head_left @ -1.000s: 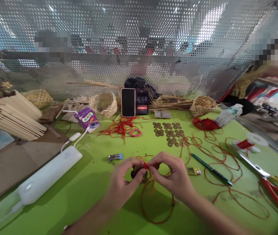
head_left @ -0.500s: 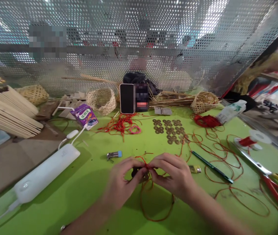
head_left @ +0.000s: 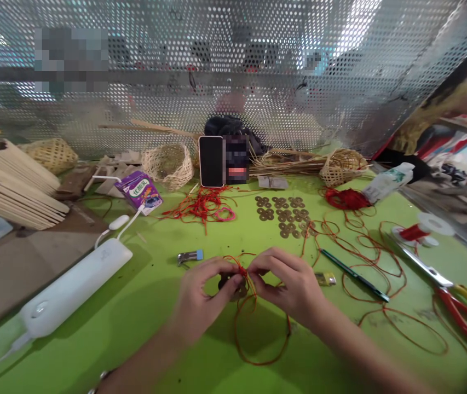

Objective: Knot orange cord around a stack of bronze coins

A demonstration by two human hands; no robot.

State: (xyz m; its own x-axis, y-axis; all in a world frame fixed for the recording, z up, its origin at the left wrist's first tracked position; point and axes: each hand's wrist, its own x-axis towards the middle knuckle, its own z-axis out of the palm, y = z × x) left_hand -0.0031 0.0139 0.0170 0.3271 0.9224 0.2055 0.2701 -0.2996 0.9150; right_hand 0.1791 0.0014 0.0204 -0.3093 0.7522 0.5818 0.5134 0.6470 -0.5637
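My left hand (head_left: pixel 200 295) and my right hand (head_left: pixel 293 284) meet over the green table (head_left: pixel 143 328), both pinched closed on a small cluster of dark coins (head_left: pixel 230 284) bound with red cord (head_left: pixel 242 272). A loop of that red cord (head_left: pixel 261 339) hangs down from the pinch onto the table below my hands. Beyond my hands lie several loose bronze coins (head_left: pixel 284 216) in rows.
A white power bank (head_left: pixel 73 290) with cable lies left. Nail clipper (head_left: pixel 190 256), lighter (head_left: pixel 326 279), green pen (head_left: pixel 354 268), red-handled pliers (head_left: pixel 459 312), cord spool (head_left: pixel 422 230), red thread tangle (head_left: pixel 204 205), phone (head_left: pixel 211 161), woven baskets (head_left: pixel 169 164), bamboo slats (head_left: pixel 11 186). Perforated metal screen behind.
My hands stay pinched together on the coins and cord, shifting only slightly. The view has tilted a little, so things sit a bit higher and leftward.
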